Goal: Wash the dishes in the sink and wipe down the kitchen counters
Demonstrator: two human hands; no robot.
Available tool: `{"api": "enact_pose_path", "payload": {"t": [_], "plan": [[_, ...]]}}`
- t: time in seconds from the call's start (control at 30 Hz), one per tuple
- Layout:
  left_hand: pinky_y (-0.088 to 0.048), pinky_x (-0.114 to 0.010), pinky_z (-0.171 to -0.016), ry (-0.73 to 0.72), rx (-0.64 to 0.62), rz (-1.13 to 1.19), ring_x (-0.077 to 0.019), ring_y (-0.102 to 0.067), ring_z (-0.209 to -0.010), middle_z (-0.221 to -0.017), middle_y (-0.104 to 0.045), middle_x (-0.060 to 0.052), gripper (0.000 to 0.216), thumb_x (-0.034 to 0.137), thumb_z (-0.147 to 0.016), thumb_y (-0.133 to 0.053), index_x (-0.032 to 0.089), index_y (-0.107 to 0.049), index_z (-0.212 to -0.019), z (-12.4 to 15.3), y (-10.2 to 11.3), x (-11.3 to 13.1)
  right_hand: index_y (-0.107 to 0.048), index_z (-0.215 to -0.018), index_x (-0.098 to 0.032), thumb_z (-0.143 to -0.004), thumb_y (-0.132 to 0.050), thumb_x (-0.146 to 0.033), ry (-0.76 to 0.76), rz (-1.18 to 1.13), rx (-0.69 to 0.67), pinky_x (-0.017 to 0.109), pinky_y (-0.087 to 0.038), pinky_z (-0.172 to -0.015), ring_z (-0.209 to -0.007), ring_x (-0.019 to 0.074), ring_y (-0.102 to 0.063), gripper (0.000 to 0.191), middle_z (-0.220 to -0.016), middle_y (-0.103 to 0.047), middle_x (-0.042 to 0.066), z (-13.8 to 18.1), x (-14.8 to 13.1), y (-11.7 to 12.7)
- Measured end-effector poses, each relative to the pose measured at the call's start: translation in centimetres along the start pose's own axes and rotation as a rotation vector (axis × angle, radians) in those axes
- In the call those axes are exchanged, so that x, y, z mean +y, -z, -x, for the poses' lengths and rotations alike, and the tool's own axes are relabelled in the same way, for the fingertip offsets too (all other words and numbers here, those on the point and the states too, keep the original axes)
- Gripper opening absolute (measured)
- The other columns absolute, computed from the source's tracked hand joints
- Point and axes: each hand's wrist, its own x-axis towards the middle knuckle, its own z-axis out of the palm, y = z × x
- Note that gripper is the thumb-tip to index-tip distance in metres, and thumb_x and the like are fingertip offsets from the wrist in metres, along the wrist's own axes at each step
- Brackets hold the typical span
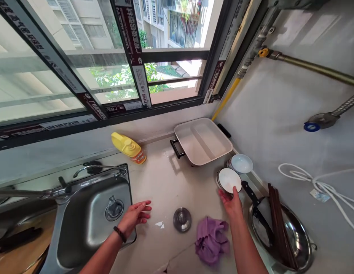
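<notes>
My right hand pinches the near rim of a short stack of small white saucers, thumb on top and fingers at the side. Whether the saucers rest on the counter or are slightly raised, I cannot tell. Just behind them, touching or nearly so, is a stack of white bowls. My left hand, with a dark bead bracelet on its wrist, hovers by the right edge of the sink, fingers apart and holding nothing. Between the hands are a small clear glass dish and a crumpled purple cloth.
A beige divided pan with black handles sits in the back corner. Left of it stands a yellow jug-shaped bottle. At right, a steel basin holds knives and dark chopsticks. White scraps lie near my left hand.
</notes>
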Motion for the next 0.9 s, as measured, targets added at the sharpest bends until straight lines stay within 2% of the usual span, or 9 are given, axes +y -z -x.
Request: {"api": "enact_pose_path", "payload": {"t": [0.13,0.23,0.33,0.4,0.47,0.57,0.67,0.8,0.9], "plan": [[-0.05,-0.028,-0.057,-0.145,0.104,-0.165,-0.0163,-0.065,-0.064,-0.089,-0.073,-0.009,0.041,0.046,-0.076,-0.08,0.015,-0.075,-0.103,-0.2,2.2,-0.9,-0.067,-0.12,-0.021,-0.066,-0.084,-0.058,0.099,0.266,-0.026,0.037,-0.065,-0.083,-0.086,0.0211,-0.074,0.068,-0.104,-0.071,0.005,4.4,2.5,1.7],[-0.053,-0.033,-0.069,-0.319,0.135,-0.472,-0.0201,-0.065,-0.071,-0.085,-0.072,-0.009,0.034,0.043,-0.074,-0.081,0.018,-0.076,-0.097,-0.6,1.3,-2.5,-0.068,-0.13,-0.02,-0.067,-0.082,-0.06,0.283,0.638,-0.106,0.042,-0.059,-0.097,-0.105,0.0263,-0.071,0.075,-0.124,-0.069,0.011,8.9,4.6,3.9],[-0.054,-0.041,-0.092,-0.437,0.022,-0.706,-0.026,-0.069,-0.088,-0.101,-0.072,-0.012,0.033,0.034,-0.078,-0.078,0.02,-0.075,-0.107,-0.9,-2.5,-4.6,-0.071,-0.131,-0.027,-0.065,-0.082,-0.059,0.464,0.989,-0.166,0.06,-0.042,-0.116,-0.138,0.0395,-0.053,0.075,-0.148,-0.059,0.014,13.3,6.9,6.2],[-0.05,-0.045,-0.105,-0.498,-0.071,-0.803,-0.0314,-0.066,-0.11,-0.12,-0.068,-0.015,0.051,0.029,-0.075,-0.081,0.021,-0.07,-0.124,-1.0,-5.9,-6.0,-0.07,-0.132,-0.035,-0.057,-0.086,-0.059,0.506,1.155,-0.172,0.075,-0.026,-0.118,-0.151,0.0471,-0.035,0.08,-0.16,-0.049,0.011,15.7,8.6,7.5],[-0.045,-0.049,-0.111,-0.534,-0.125,-0.878,-0.0377,-0.058,-0.127,-0.14,-0.058,-0.018,0.079,0.024,-0.066,-0.089,0.022,-0.06,-0.14,-1.1,-9.1,-7.0,-0.07,-0.132,-0.041,-0.054,-0.085,-0.06,0.496,1.246,-0.17,0.084,-0.017,-0.113,-0.154,0.0509,-0.027,0.081,-0.164,-0.045,0.008,17.2,10.5,8.7],[-0.04,-0.054,-0.114,-0.558,-0.203,-0.963,-0.0435,-0.047,-0.136,-0.146,-0.052,-0.021,0.099,0.016,-0.057,-0.094,0.025,-0.053,-0.147,-1.4,-12.5,-7.6,-0.069,-0.132,-0.04,-0.072,-0.067,-0.063,0.564,1.324,-0.151,0.083,-0.02,-0.112,-0.153,0.0481,-0.031,0.064,-0.16,-0.05,0.007,17.6,12.8,10.6],[-0.04,-0.056,-0.111,-0.531,-0.234,-1.124,-0.0447,-0.048,-0.132,-0.138,-0.056,-0.025,0.085,0.021,-0.061,-0.093,0.017,-0.057,-0.139,-2.3,-13.6,-7.5,-0.07,-0.133,-0.031,-0.085,-0.048,-0.056,0.709,1.428,-0.175,0.072,-0.032,-0.115,-0.146,0.0436,-0.043,0.058,-0.152,-0.056,0.014,16.2,13.8,12.1],[-0.045,-0.054,-0.104,-0.441,-0.239,-1.177,-0.0445,-0.055,-0.126,-0.13,-0.062,-0.028,0.065,0.024,-0.068,-0.089,0.011,-0.064,-0.127,-2.6,-12.8,-6.9,-0.071,-0.13,-0.021,-0.085,-0.044,-0.047,0.779,1.55,-0.241,0.064,-0.041,-0.111,-0.134,0.0419,-0.056,0.058,-0.139,-0.064,0.02,13.7,13.7,12.7],[-0.049,-0.047,-0.096,-0.32,-0.216,-0.866,-0.036,-0.063,-0.111,-0.113,-0.072,-0.018,0.045,0.019,-0.066,-0.089,0.016,-0.071,-0.108,-1.7,-10.2,-5.4,-0.07,-0.13,-0.018,-0.084,-0.042,-0.045,0.772,1.585,-0.223,0.063,-0.044,-0.109,-0.132,0.0428,-0.057,0.061,-0.135,-0.065,0.022,12.8,13.4,12.7]]}}
